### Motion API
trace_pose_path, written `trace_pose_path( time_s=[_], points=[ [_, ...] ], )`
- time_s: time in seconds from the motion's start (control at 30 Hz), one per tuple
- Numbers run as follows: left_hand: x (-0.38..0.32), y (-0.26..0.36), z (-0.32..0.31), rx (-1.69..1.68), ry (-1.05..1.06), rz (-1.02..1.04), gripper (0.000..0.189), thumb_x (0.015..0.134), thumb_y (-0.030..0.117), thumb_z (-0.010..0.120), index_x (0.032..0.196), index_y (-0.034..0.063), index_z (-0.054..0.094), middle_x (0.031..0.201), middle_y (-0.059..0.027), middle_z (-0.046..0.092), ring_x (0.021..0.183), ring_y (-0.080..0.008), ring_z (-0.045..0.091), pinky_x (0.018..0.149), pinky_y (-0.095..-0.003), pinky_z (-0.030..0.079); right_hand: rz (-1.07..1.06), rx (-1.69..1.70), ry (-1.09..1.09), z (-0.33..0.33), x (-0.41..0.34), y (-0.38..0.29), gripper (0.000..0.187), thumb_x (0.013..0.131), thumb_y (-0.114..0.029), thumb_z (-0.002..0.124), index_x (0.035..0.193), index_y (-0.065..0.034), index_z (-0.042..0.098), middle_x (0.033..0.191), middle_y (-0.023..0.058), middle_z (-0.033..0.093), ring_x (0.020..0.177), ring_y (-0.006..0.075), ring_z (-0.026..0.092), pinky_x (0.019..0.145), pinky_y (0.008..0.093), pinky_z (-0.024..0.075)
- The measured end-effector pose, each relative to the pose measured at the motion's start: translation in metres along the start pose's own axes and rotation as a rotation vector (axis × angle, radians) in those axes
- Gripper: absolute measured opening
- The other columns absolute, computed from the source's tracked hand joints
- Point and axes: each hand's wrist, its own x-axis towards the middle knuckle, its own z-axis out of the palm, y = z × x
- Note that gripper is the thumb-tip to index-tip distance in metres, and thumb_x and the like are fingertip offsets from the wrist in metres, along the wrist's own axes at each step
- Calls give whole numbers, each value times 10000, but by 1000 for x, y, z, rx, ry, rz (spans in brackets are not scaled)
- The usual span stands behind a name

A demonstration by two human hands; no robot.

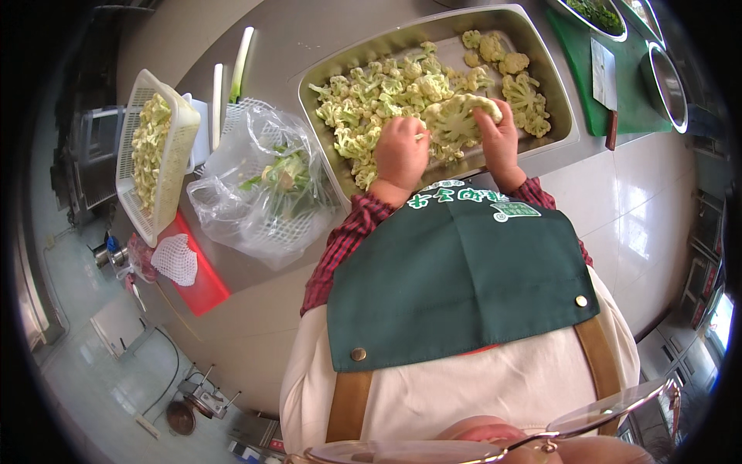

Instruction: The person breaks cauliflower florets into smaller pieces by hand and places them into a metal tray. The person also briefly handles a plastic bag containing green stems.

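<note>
My right hand grips a large head of cauliflower by its edge, its branching stem side showing. My left hand is at the left of that piece, fingers curled, with a small pale bit of cauliflower between the fingertips. Both hands are over a deep rectangular stainless steel pan. Loose cauliflower florets cover much of the pan's floor, densest on the left. A few larger clusters lie at its right end.
Left of the pan, a clear plastic bag holds leafy trimmings. Beyond it stands a tilted white plastic basket of cauliflower pieces. Two leek stalks lie behind. At right, a cleaver and steel bowl rest on a green cutting board.
</note>
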Motion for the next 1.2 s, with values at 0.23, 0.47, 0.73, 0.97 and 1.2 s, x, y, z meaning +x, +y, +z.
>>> trace_pose_path(
  time_s=[0.23, 0.47, 0.73, 0.97, 1.2],
  points=[
    [-4, 8, -9, -685, -172, -364, 619, 836, 224, 825, 1338, 5, 539, 1198, -114, 647, 1050, -232, 629, 897, -357, 527, 335, 640, -124, -6, -7, -9, 239, 971, -154, 616, 1196, -73, 606, 1106, 58, 662, 976, 162, 638, 820, 296, 523],
    [-5, -1, -5, -808, -158, -496, 563, 816, 214, 829, 1278, 41, 558, 1109, -112, 706, 991, -194, 689, 865, -340, 550, -522, -593, -69, 11, -13, -33, 417, 897, -162, 713, 1284, -57, 597, 1080, 62, 633, 896, 116, 608, 771, 273, 511],
    [-17, -1, -5, -533, -237, -344, 513, 773, 271, 851, 1212, 115, 635, 1019, -112, 735, 881, -264, 728, 766, -357, 569, -146, -128, -520, 23, -20, -38, 287, 857, -109, 772, 1097, -65, 621, 985, 35, 602, 810, 92, 578, 711, 253, 494],
    [-19, -18, -4, -688, -188, -546, 518, 805, 264, 837, 1193, -2, 620, 999, -94, 743, 853, -178, 712, 761, -331, 566, -522, -694, -298, 5, -5, -41, 332, 827, -159, 787, 1106, -80, 625, 1075, 119, 625, 1039, 278, 596, 877, 367, 498],
    [-16, 0, -10, -480, -391, -376, 625, 756, 425, 849, 1262, 118, 651, 1022, -143, 741, 927, -283, 735, 800, -366, 570, -283, -466, -816, 15, -7, -63, 425, 808, -213, 815, 1187, -95, 663, 1183, 107, 580, 1079, 245, 580, 896, 342, 493]
  ],
)
